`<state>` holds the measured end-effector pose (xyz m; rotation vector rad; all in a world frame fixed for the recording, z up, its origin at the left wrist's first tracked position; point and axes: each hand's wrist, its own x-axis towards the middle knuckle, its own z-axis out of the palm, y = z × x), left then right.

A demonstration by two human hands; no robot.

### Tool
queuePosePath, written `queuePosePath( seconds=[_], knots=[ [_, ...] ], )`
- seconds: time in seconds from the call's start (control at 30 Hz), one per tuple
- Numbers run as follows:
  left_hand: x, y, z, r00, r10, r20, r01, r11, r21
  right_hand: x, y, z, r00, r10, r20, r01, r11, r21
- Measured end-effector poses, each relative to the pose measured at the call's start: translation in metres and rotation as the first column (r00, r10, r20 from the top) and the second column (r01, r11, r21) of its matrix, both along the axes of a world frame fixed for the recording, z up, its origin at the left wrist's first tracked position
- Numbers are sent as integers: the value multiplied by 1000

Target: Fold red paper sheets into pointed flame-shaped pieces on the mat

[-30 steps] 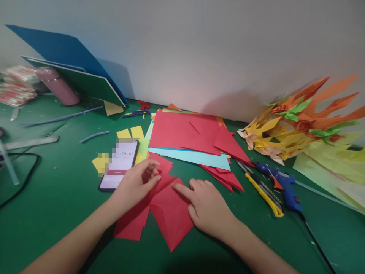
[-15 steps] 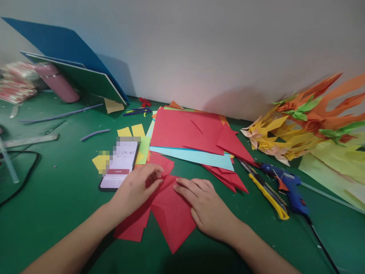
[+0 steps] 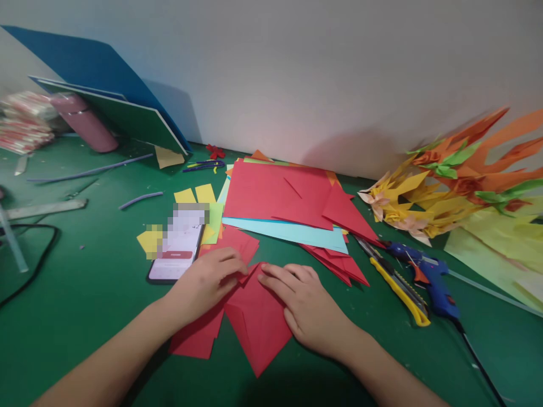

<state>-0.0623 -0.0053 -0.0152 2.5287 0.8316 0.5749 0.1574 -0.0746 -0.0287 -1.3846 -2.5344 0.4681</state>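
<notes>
A folded red paper sheet (image 3: 263, 322) lies on the green table between my hands, one corner pointing toward me. A narrow flap stands along its upper left edge. My left hand (image 3: 207, 285) is closed on that flap, thumb and fingers pinching it. My right hand (image 3: 305, 305) holds the sheet's upper right side, its fingertips pressed at the top corner and its fingers bent. More red paper pieces (image 3: 195, 342) lie beneath and beside my left hand. Just beyond the left wrist is a phone (image 3: 169, 274) with a lit, partly blurred screen.
Behind the hands lies a stack of red paper (image 3: 271, 192) with light blue sheets (image 3: 292, 233) below. To the right are a yellow utility knife (image 3: 401, 291), a blue glue gun (image 3: 439, 288) and orange and yellow paper flowers (image 3: 458, 181). A pink bottle (image 3: 87, 121) leans back left.
My left hand has shifted slightly to the right, its fingers curling over the paper's upper left flap, which now stands raised. My right hand stays almost still.
</notes>
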Motion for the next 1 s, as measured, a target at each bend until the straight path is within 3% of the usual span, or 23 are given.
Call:
queuePosePath(
  seconds=[0.23,0.43,1.0],
  knots=[
    [-6,6,3,997,-70,-36,69,997,-24,-1,0,0,1000,-4,9,4,1000,1],
    [-9,9,1,989,-138,-55,140,989,39,-1,0,-1,1000,-8,-1,8,1000,-12],
    [-10,12,2,960,-213,-184,234,967,98,-1,0,2,1000,-16,19,17,999,-40]
  ],
)
